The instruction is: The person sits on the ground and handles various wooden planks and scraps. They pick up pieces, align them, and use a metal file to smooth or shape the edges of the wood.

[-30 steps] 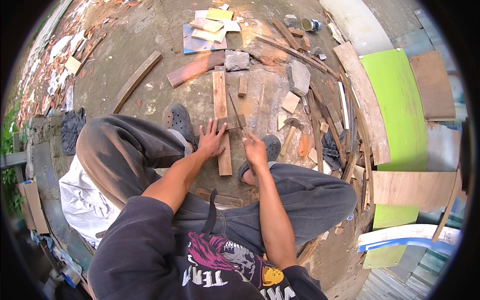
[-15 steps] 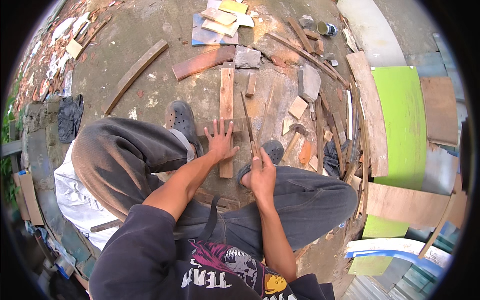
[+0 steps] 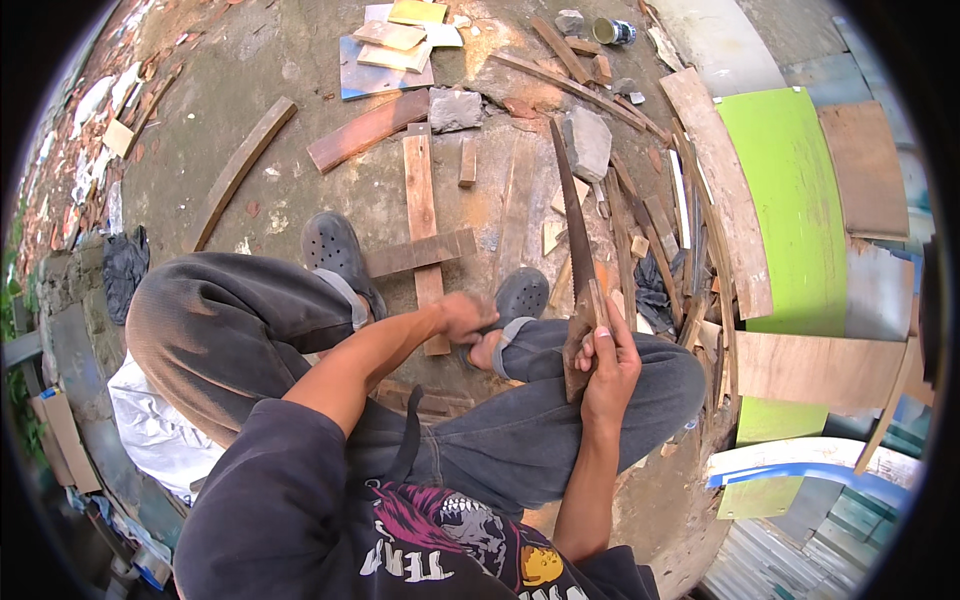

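Note:
In my right hand (image 3: pixel 612 368) is a handsaw (image 3: pixel 575 225), gripped by its wooden handle over my right knee, with the toothed blade pointing up and away from me. My left hand (image 3: pixel 466 317) is smeared by motion, so its fingers cannot be made out; it hovers beside the near end of a narrow reddish plank (image 3: pixel 419 185). A darker short board (image 3: pixel 425 253) lies crosswise over that plank, between my two feet. Neither board is visibly held by a hand.
Beyond the plank lie a reddish-brown beam (image 3: pixel 365 132), a grey stone (image 3: pixel 456 109) and a small wood block (image 3: pixel 467 162). A curved-looking beam (image 3: pixel 240 172) is at left. Timber scraps (image 3: pixel 650 215) and a green panel (image 3: pixel 790 210) line the right. A tin can (image 3: pixel 614 31) lies far off.
My right hand has swung the saw right, and its blade now shows broadside. My left hand has lifted off the crossed boards and moved right and nearer. The view has shifted slightly.

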A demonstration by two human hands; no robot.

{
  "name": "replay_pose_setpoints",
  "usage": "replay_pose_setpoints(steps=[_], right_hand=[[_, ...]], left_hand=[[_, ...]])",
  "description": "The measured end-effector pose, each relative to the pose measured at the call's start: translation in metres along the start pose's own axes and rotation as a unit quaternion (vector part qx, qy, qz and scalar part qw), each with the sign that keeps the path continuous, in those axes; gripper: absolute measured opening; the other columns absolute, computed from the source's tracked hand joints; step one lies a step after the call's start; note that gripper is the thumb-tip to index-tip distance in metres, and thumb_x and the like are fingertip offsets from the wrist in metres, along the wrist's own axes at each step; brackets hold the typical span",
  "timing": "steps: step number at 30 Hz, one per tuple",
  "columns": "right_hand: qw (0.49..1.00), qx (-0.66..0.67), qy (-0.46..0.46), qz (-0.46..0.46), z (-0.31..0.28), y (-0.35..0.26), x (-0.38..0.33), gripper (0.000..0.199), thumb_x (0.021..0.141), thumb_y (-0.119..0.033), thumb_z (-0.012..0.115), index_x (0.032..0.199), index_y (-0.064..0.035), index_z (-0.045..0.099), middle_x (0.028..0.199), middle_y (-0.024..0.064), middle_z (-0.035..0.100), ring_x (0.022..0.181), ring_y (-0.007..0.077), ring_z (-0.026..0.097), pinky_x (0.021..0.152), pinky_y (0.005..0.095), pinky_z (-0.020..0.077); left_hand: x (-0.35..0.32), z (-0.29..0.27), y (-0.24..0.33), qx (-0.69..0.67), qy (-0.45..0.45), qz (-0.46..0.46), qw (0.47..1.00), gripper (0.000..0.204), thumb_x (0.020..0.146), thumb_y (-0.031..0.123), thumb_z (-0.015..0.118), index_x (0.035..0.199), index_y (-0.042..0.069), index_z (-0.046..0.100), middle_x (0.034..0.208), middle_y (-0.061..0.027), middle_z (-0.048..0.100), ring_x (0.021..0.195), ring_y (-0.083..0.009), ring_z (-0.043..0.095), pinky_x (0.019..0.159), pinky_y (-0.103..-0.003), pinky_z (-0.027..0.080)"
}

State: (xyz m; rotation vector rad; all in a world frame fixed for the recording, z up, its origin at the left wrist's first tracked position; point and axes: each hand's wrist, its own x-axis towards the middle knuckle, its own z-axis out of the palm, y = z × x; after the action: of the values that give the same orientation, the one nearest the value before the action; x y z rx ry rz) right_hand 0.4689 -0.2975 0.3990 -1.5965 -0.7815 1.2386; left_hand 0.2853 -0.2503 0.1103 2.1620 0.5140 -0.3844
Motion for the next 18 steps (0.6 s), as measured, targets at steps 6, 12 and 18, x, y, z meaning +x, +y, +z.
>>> replay_pose_setpoints(steps=[6, 12, 18], right_hand=[[0.999, 0.034, 0.019, 0.016, 0.0, 0.009, -0.003, 0.048, 0.101, -0.006, 0.055, 0.147, 0.0069, 0.046, 0.075, 0.0005, 0.052, 0.062, 0.0053, 0.046, 0.054, 0.021, 0.0392], [0.998, 0.032, -0.002, 0.055, 0.008, 0.016, -0.009, 0.051, 0.102, -0.011, 0.061, 0.147, 0.007, 0.045, 0.075, -0.0021, 0.053, 0.061, 0.003, 0.045, 0.052, 0.0198, 0.0376], [0.999, -0.03, -0.013, 0.028, 0.004, 0.029, -0.008, 0.047, 0.1, -0.016, 0.064, 0.139, 0.009, 0.055, 0.099, 0.0057, 0.069, 0.087, 0.0079, 0.061, 0.078, 0.023, 0.0495]], left_hand=[[-0.032, -0.002, -0.02, 0.16, 0.383, -0.205, 0.886, 0.071, 0.096, 0.043, 0.06, 0.154, 0.009, 0.035, 0.161, -0.0142, 0.033, 0.154, -0.0287, 0.023, 0.126, -0.051, 0.016], [-0.072, -0.013, -0.039, -0.004, 0.343, -0.441, 0.829, 0.081, 0.084, 0.034, 0.078, 0.15, 0.011, 0.038, 0.142, -0.0143, 0.051, 0.134, -0.0355, 0.048, 0.111, -0.054, 0.037], [-0.079, -0.013, -0.068, 0.026, 0.288, -0.372, 0.882, 0.076, 0.083, 0.032, 0.078, 0.148, 0.012, 0.043, 0.131, -0.0162, 0.06, 0.118, -0.0372, 0.061, 0.091, -0.048, 0.054]])
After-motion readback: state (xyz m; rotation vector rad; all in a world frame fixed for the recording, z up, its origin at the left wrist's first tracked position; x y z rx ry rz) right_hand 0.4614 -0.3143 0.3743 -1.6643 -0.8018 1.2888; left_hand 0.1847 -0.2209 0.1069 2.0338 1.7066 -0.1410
